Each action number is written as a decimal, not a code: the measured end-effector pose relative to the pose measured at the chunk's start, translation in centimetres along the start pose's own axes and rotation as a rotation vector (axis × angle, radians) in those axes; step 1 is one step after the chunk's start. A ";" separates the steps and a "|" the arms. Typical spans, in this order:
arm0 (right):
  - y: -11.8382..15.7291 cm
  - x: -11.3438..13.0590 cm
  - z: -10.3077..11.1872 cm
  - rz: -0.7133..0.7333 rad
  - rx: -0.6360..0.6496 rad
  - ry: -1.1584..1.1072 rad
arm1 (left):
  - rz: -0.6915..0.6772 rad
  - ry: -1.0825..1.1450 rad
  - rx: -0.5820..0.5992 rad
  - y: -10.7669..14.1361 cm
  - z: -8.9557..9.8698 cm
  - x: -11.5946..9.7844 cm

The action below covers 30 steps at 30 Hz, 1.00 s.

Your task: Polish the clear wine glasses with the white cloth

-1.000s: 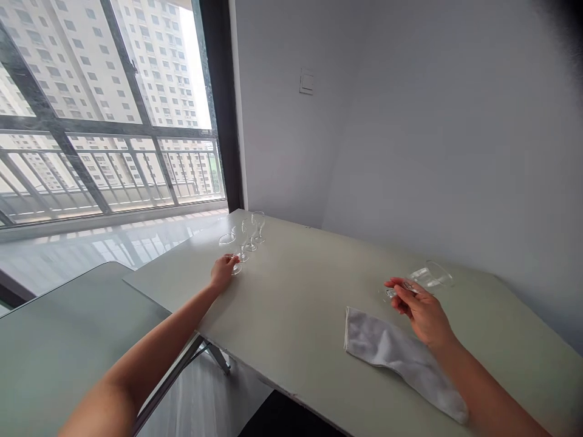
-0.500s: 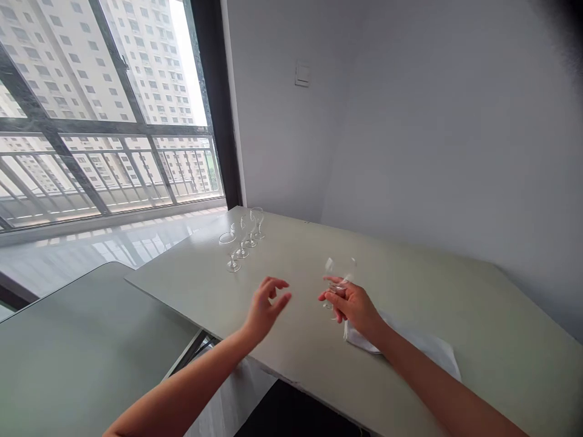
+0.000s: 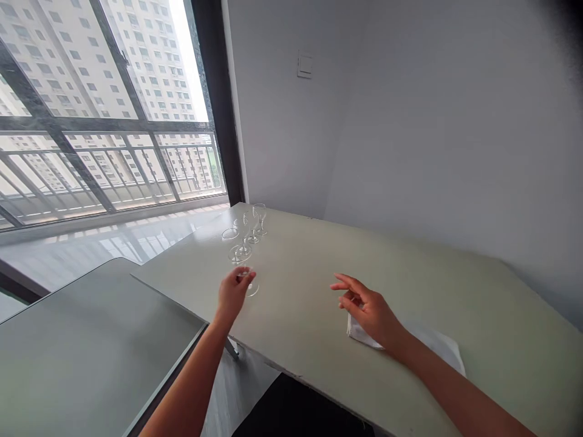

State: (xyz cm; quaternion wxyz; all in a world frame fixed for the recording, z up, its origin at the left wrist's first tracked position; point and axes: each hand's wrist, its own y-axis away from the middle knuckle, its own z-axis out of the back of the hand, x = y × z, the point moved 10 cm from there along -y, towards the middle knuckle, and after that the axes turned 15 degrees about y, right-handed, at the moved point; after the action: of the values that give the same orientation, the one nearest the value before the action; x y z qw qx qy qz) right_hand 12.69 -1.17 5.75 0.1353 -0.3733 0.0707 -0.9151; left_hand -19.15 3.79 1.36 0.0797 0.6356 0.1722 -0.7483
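Note:
My left hand (image 3: 231, 296) pinches a clear stemmed wine glass (image 3: 252, 291) with thumb and fingers, near the table's left part. The glass's round foot shows to the right of the fingertips, and its bowl partly overlaps the glasses behind it. Several more clear wine glasses (image 3: 259, 213) stand upright in a row just beyond, toward the far left corner. Over the table's middle, my right hand (image 3: 371, 309) has nothing in it and its fingers are apart. Beneath its wrist lies a folded white cloth (image 3: 439, 351), partly hidden by the forearm.
The pale table (image 3: 310, 340) has its near edge in front of me. A lower grey-green surface (image 3: 82, 352) adjoins on the left. Grey walls (image 3: 437, 139) rise behind the table, with a light switch (image 3: 305, 65) on one. Large windows (image 3: 104, 139) are at the left.
The wine glass has passed from my right hand to my left hand. My left hand has moved left with it, toward the row of glasses. My right hand has opened.

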 end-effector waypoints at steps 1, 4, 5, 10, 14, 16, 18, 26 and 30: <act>0.4 -1.7 1.0 -0.054 -0.023 0.007 | -0.009 -0.029 -0.048 -1.0 1.8 0.6; 2.0 -6.2 3.6 -0.198 -0.082 0.068 | -0.005 -0.049 -0.107 -3.3 5.4 2.3; 2.6 -7.3 4.3 -0.231 -0.093 0.095 | 0.005 -0.049 -0.104 -3.8 6.0 2.8; 5.5 -11.1 7.0 -0.341 -0.120 0.246 | 0.046 -0.066 -0.075 -5.6 6.2 4.0; 7.4 -13.1 8.6 -0.325 -0.110 0.451 | 0.065 -0.105 -0.057 -6.2 5.6 4.2; 8.2 -13.6 9.2 -0.264 -0.113 0.563 | 0.069 -0.114 -0.051 -6.3 5.4 4.2; 8.8 -13.6 9.3 -0.182 -0.116 0.660 | 0.080 -0.107 -0.051 -6.4 5.3 4.2; 10.4 -10.5 7.5 0.323 -0.107 0.980 | -0.080 -0.054 -0.368 -3.0 8.9 1.9; 11.0 -11.0 5.4 0.458 0.043 1.054 | -0.381 0.167 -0.740 2.0 11.7 -1.4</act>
State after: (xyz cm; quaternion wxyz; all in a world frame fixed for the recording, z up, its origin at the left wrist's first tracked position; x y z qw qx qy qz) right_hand 26.17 -8.48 -0.28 0.2839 0.1607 0.1890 -0.9262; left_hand -29.05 -2.36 3.93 0.1486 0.5795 0.5493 -0.5834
